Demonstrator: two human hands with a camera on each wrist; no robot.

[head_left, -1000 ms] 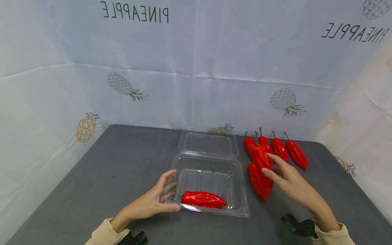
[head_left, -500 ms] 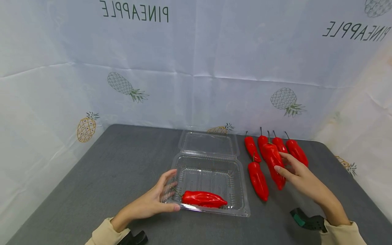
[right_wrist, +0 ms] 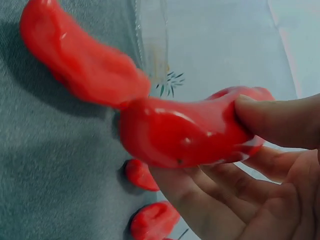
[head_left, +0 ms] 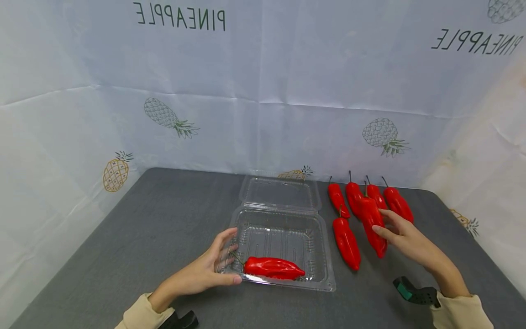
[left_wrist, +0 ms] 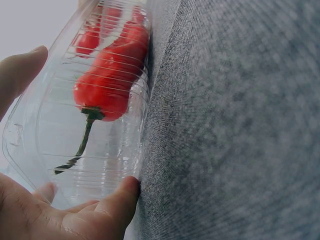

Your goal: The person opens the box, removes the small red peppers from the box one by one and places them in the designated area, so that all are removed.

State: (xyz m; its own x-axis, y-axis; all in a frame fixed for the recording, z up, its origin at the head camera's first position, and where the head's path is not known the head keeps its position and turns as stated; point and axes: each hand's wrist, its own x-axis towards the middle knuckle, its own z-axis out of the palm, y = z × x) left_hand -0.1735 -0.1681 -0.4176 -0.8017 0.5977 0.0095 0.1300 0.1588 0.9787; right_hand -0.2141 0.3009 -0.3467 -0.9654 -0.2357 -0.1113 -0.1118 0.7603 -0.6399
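Observation:
My right hand (head_left: pixel 404 237) pinches a red pepper (head_left: pixel 373 224) between thumb and fingers, its green stem pointing away. In the right wrist view this held pepper (right_wrist: pixel 185 132) fills the middle, with another pepper (right_wrist: pixel 82 60) lying behind it. My left hand (head_left: pixel 207 265) holds the near left corner of a clear plastic clamshell container (head_left: pixel 326 256), thumb at the front edge and fingers along the left side. One red pepper (head_left: pixel 273 267) lies crosswise inside, near the front wall, stem to the left. The left wrist view shows that pepper (left_wrist: pixel 112 75) through the ribbed plastic.
The container's lid (head_left: pixel 279 192) lies folded back behind it. Several red peppers (head_left: pixel 397 204) lie at the back right of the dark grey table (head_left: pixel 164 219), and one pepper (head_left: pixel 346 242) lies nearer, right of the container. A pineapple-print curtain (head_left: pixel 263 91) hangs behind.
My right hand has carried the held pepper to the right, from over the near pepper to in front of the back ones. My left hand and the container have stayed put.

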